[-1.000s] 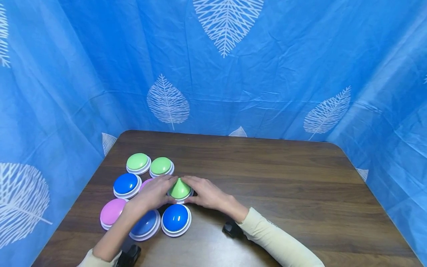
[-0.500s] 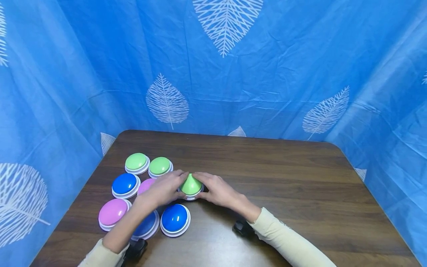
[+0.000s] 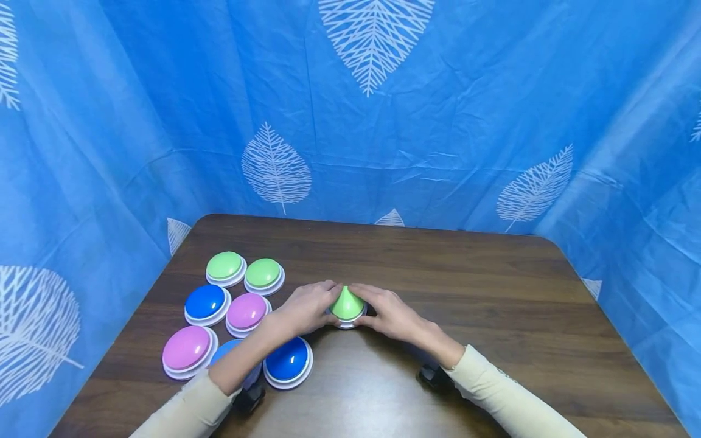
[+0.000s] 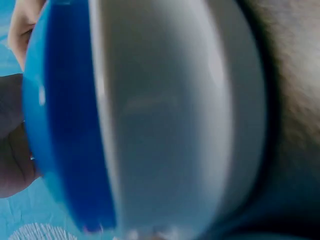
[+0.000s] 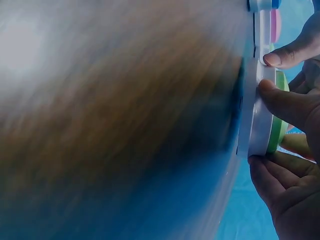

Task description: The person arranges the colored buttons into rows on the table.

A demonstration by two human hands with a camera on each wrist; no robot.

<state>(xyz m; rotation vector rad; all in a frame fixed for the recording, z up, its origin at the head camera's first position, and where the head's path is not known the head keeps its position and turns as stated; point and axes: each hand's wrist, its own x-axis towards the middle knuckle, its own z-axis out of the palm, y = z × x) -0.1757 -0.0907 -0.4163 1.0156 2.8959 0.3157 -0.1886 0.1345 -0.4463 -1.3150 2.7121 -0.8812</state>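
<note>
A green-topped push button (image 3: pixel 347 305) with a white base is between both hands at mid-table. My left hand (image 3: pixel 308 306) holds its left side, thumb at the front of the base. From the right, my right hand (image 3: pixel 393 313) grips it; in the right wrist view the thumb and fingers clasp the white base (image 5: pixel 261 117). The button stands upright, low at the tabletop; whether it touches cannot be told. Under my left forearm a blue button (image 3: pixel 224 350) is partly hidden. A blue button (image 4: pixel 75 125) fills much of the left wrist view, very close.
Left of the hands stand two green buttons (image 3: pixel 263 274), a blue one (image 3: pixel 205 302), two pink ones (image 3: pixel 246 312) and another blue one (image 3: pixel 287 360). They rest on a brown wooden table (image 3: pixel 465 286). Blue leaf-print curtains (image 3: pixel 438 121) surround it at the back and sides.
Both hands have moved right together with the green button, away from the group. The pink button behind the left hand has come into full view. The other buttons stay in place.
</note>
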